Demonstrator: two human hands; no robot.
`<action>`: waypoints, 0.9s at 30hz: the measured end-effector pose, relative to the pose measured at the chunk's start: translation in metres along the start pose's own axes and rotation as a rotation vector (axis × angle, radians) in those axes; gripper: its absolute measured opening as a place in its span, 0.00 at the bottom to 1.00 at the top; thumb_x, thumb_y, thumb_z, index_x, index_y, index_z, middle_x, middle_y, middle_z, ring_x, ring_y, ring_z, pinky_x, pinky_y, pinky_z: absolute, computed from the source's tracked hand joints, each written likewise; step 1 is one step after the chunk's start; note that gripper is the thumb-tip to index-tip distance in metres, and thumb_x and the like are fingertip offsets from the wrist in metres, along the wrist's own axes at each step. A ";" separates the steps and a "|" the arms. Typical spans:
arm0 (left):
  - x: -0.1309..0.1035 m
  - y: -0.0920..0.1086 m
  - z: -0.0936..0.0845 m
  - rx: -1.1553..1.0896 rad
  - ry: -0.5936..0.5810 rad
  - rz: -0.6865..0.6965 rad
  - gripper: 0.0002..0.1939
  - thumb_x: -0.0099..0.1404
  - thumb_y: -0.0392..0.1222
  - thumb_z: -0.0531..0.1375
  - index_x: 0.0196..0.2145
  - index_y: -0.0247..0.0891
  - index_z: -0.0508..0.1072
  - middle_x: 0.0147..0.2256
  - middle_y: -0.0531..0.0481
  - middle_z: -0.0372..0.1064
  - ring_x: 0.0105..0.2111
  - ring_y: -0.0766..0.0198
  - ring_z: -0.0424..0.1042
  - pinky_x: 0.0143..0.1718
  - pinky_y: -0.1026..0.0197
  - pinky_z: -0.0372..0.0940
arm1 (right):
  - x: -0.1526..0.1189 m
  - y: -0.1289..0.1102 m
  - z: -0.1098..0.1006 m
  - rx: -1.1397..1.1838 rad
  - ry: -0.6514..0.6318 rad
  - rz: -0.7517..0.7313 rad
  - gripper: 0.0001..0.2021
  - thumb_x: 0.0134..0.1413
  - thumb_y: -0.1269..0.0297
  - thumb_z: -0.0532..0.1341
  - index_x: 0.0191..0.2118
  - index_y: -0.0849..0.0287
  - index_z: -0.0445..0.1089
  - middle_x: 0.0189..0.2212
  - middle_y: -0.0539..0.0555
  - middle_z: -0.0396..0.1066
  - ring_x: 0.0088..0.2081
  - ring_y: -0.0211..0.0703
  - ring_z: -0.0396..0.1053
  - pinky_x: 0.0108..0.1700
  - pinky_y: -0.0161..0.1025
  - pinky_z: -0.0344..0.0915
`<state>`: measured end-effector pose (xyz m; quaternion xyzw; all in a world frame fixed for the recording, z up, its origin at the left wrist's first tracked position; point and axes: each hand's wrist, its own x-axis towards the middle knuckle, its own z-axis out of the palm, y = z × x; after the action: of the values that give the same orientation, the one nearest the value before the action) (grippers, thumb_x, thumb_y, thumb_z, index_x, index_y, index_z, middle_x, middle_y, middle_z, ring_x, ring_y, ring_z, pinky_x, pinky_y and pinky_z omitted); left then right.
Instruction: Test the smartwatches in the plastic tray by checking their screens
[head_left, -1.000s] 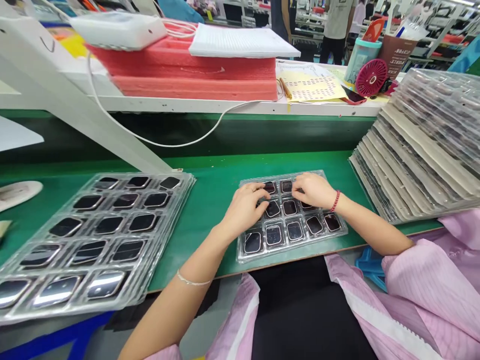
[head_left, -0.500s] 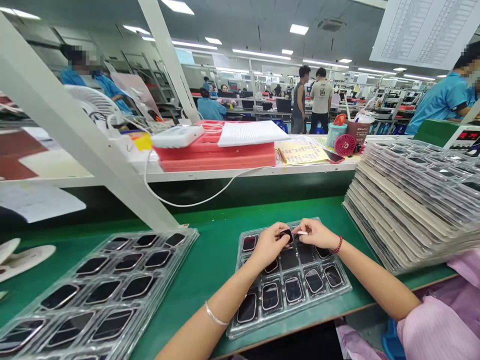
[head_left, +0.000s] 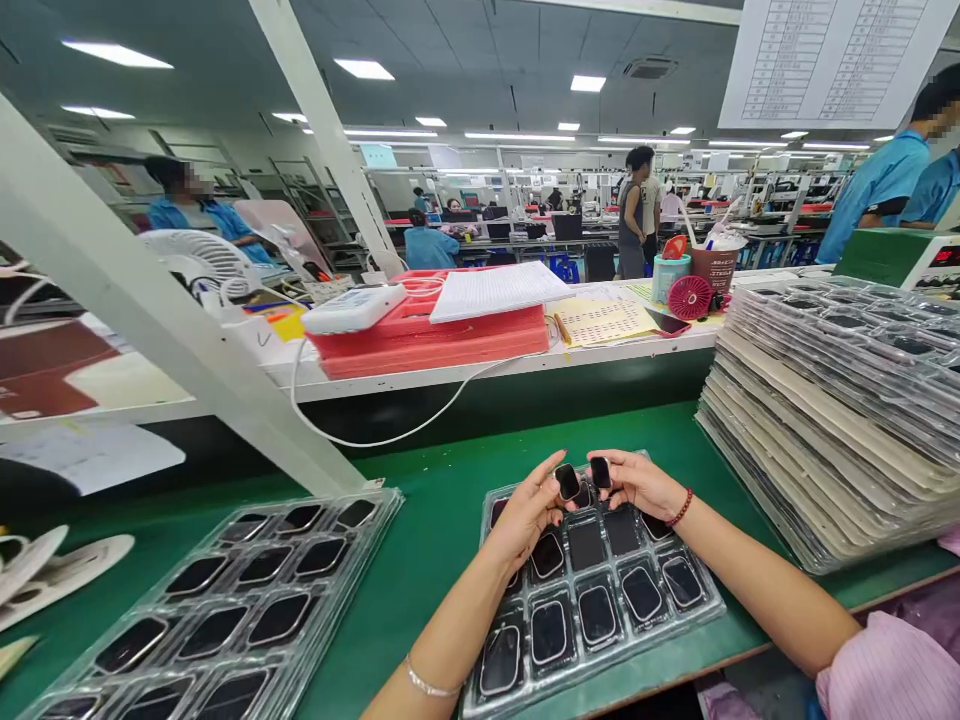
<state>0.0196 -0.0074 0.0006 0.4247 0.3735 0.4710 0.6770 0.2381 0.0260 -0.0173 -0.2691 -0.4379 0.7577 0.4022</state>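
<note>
Above the tray [head_left: 600, 655] on the tabletop [head_left: 420, 590], the left hand [head_left: 525, 512] holds one piece [head_left: 568, 483] in a narrow grip, the right hand [head_left: 646, 488] another piece [head_left: 601, 473] (edge-on half a second ago, now showing its dark face). Beyond, two standing people [head_left: 631, 220] now overlap.

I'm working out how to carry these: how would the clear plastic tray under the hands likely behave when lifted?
The tray would probably flex a little, since it looks like thin moulded plastic. Its dark pieces could slide or rattle if it tilts: some sit askew, which suggests a loose fit.
</note>
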 end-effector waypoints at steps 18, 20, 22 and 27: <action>0.005 -0.011 -0.001 0.351 0.088 0.071 0.22 0.55 0.38 0.63 0.49 0.36 0.72 0.37 0.48 0.75 0.32 0.63 0.73 0.31 0.62 0.67 | 0.000 0.006 0.006 -0.385 0.075 -0.099 0.19 0.54 0.72 0.59 0.53 0.58 0.68 0.44 0.55 0.76 0.34 0.37 0.77 0.31 0.32 0.75; 0.004 -0.009 0.001 0.374 0.084 0.086 0.20 0.56 0.40 0.62 0.47 0.36 0.73 0.38 0.47 0.75 0.32 0.62 0.74 0.31 0.62 0.67 | -0.001 0.006 0.007 -0.408 0.068 -0.120 0.17 0.54 0.70 0.59 0.51 0.59 0.68 0.43 0.55 0.76 0.33 0.37 0.76 0.31 0.32 0.75; 0.003 -0.008 0.003 0.377 0.078 0.090 0.19 0.57 0.43 0.62 0.47 0.36 0.73 0.41 0.45 0.75 0.33 0.61 0.75 0.31 0.62 0.67 | -0.003 0.005 0.009 -0.405 0.062 -0.145 0.15 0.55 0.66 0.60 0.50 0.59 0.69 0.42 0.55 0.76 0.33 0.37 0.76 0.31 0.32 0.74; 0.003 -0.008 0.003 0.320 0.091 0.071 0.19 0.59 0.51 0.62 0.44 0.35 0.74 0.39 0.45 0.76 0.30 0.60 0.77 0.29 0.61 0.67 | -0.006 0.000 0.012 -0.419 0.085 -0.166 0.14 0.56 0.56 0.62 0.44 0.59 0.69 0.37 0.54 0.77 0.27 0.35 0.74 0.29 0.32 0.71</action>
<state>0.0254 -0.0066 -0.0057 0.5181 0.4589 0.4479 0.5661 0.2316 0.0154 -0.0115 -0.3414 -0.5888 0.6026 0.4166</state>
